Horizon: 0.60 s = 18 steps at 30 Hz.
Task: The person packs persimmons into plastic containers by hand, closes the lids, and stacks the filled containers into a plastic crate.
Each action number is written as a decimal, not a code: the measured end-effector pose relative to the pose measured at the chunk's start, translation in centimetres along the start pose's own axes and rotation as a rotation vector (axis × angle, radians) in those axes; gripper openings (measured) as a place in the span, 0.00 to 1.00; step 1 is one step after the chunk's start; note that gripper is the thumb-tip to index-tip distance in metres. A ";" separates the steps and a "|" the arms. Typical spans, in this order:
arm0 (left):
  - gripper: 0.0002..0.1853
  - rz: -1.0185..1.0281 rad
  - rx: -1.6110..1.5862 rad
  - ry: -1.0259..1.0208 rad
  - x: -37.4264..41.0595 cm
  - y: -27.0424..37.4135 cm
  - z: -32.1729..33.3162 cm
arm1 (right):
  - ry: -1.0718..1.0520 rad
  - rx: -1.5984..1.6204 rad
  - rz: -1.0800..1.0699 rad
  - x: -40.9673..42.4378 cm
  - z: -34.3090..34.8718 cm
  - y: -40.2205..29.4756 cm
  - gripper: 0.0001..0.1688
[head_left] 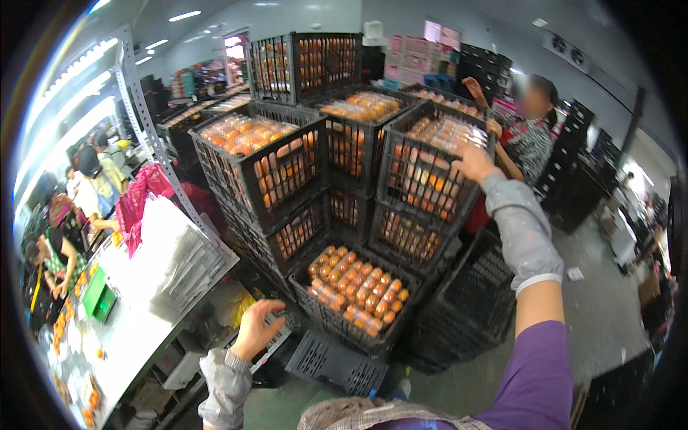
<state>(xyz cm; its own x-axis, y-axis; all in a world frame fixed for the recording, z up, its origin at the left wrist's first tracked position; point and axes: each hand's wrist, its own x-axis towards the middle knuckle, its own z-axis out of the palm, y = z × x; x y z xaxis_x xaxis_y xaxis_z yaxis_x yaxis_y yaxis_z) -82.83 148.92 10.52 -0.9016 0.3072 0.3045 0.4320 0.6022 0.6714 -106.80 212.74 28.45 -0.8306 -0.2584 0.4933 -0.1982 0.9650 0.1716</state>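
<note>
My right hand (477, 163) grips the near right rim of a black plastic crate (388, 177), its fingers bent over the edge. Clear plastic packs of orange fruit (443, 131) fill this crate, which stands on another filled crate. My left hand (259, 329) hangs in the air at lower left, fingers apart and holding nothing. Nearest to it is a low crate (344, 336) in the middle, full of long clear packs of round orange fruit (357, 285). A filled crate (290, 185) tops the left stack.
A co-worker (529, 134) stands behind the right stack, one hand (494, 128) at the crate's far side. Empty-looking black crates (467, 301) stand at right. A grey plastic crate (336, 365) lies near my feet. At left, a white worktable (134, 349) bears a paper stack (180, 263).
</note>
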 end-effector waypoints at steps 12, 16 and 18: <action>0.20 0.039 0.262 -0.292 7.0 16.6 10.4 | 0.234 0.100 -0.011 0.6 5.3 -4.9 0.27; 0.19 0.077 0.261 -0.213 6.8 17.2 12.5 | 0.504 0.055 -0.080 0.6 4.8 -5.4 0.14; 0.19 0.084 0.226 -0.202 7.4 16.5 14.2 | 0.387 0.006 -0.065 0.6 6.4 -4.9 0.15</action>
<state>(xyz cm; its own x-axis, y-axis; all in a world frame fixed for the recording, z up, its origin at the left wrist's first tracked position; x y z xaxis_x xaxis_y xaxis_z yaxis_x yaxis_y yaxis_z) -82.04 171.64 14.24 -0.8495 0.4894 0.1973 0.5195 0.7101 0.4753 -109.66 208.19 22.42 -0.5585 -0.3152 0.7673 -0.2477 0.9462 0.2084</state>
